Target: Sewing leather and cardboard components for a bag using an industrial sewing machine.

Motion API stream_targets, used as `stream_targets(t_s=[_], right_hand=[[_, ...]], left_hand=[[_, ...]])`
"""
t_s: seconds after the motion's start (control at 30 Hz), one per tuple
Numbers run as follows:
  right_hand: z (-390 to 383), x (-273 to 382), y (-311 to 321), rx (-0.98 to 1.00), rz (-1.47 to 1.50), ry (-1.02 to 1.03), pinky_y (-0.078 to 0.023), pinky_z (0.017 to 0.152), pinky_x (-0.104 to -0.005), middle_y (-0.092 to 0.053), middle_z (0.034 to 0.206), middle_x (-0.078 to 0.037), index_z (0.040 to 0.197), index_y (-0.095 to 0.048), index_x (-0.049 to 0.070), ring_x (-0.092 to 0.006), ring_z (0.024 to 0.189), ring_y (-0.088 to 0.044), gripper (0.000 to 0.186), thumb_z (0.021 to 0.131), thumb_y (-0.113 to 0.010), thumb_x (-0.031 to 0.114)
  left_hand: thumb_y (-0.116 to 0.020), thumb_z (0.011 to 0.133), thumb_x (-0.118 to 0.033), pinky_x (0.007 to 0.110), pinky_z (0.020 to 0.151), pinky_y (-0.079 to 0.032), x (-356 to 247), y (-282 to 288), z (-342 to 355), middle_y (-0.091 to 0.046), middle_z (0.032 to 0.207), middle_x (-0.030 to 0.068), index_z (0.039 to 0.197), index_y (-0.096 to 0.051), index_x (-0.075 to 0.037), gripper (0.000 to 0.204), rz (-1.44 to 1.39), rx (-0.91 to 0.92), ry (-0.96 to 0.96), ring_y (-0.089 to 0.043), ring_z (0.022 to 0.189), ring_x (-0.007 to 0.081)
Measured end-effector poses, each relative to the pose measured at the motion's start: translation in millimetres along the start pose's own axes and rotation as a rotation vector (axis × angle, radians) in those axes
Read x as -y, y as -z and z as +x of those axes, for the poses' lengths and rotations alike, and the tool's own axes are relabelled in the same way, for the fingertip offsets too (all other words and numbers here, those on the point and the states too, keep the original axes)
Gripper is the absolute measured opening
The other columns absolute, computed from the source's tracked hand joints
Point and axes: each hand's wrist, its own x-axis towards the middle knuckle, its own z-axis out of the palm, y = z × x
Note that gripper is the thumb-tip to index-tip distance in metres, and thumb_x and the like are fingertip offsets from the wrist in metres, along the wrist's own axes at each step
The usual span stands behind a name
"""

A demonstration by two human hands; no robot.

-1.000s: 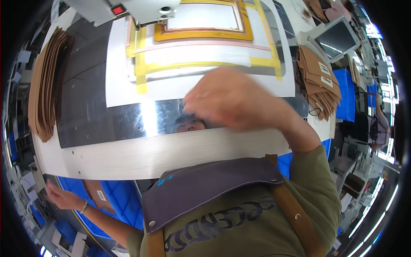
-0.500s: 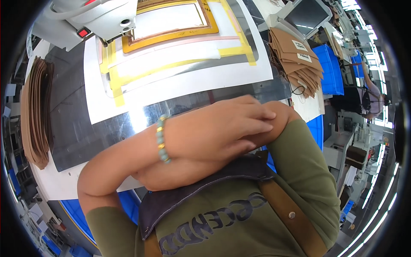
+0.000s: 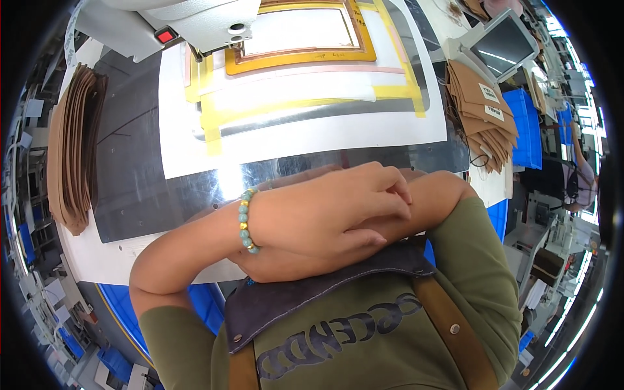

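Note:
My arms lie crossed at the table's front edge. My left hand (image 3: 328,211), with a beaded bracelet (image 3: 244,224), rests on my right forearm (image 3: 429,195), its fingers loosely bent and holding nothing. My right hand (image 3: 279,263) is mostly hidden beneath the left, so its fingers are unclear. Beyond them is a dark shiny plate (image 3: 130,195) bearing a white sheet (image 3: 305,135) with yellow tape and a yellow frame (image 3: 299,58). A white machine head (image 3: 195,19) with a red switch overhangs the frame.
Brown card stacks stand at left (image 3: 71,149) and right (image 3: 478,117). A screen (image 3: 500,45) sits at the back right beside a blue bin (image 3: 526,130). Blue crates (image 3: 205,309) are below the table. Another person (image 3: 578,185) is at the far right.
A second ago my hands were apart, the right raised and the left low at lower left. Both came together into crossed arms, which have shifted only slightly over the last half second.

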Motion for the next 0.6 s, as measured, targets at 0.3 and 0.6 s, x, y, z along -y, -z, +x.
stream_targets(t_s=[0.3,0.6], right_hand=[[-25.5,-13.4,45.4,-0.117,0.104,-0.119,-0.058,0.076,-0.04,-0.071,0.091,-0.008,0.09,-0.07,0.006,-0.0263,0.086,-0.071,0.007,0.085,-0.072,0.01],[-73.7,-77.1,73.6,-0.065,-0.515,-0.523,-0.06,0.09,-0.041,-0.076,0.118,-0.011,0.114,-0.073,0.002,-0.0292,0.108,-0.074,0.023,0.091,-0.074,0.009]], left_hand=[[-0.078,0.088,-0.005,0.041,0.088,-0.056,10.6,76.0,-73.4,-0.071,0.111,0.0141,0.108,-0.073,-0.003,0.021,0.558,-0.385,0.262,-0.069,0.101,0.0338],[-0.084,0.087,-0.013,0.038,0.096,-0.056,59.9,93.7,-107.1,-0.073,0.122,0.0122,0.127,-0.072,-0.001,0.043,0.98,-0.475,0.329,-0.067,0.112,0.0301]])
